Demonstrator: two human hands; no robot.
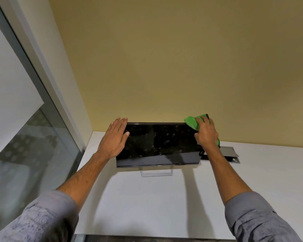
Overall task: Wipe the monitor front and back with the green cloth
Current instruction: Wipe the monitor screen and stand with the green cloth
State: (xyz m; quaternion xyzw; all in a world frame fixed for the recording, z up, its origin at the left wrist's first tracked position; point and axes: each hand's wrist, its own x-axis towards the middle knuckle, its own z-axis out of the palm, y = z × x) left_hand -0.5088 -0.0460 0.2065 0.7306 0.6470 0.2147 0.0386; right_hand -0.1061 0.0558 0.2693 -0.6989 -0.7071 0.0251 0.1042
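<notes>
A black monitor (157,145) on a clear stand (157,172) sits on the white desk (147,203) against the yellow wall. Its dark screen faces me and shows smudges. My left hand (115,137) holds the monitor's upper left corner, with the fingers reaching over the top edge and the thumb on the screen. My right hand (206,134) presses the bunched green cloth (192,123) against the upper right corner of the monitor. Part of the cloth sticks out below that hand at the right edge.
A grey cable hatch (229,151) stands open in the desk just right of the monitor. A glass partition with a grey frame (35,81) runs along the left. The desk's front edge lies near the bottom of the view.
</notes>
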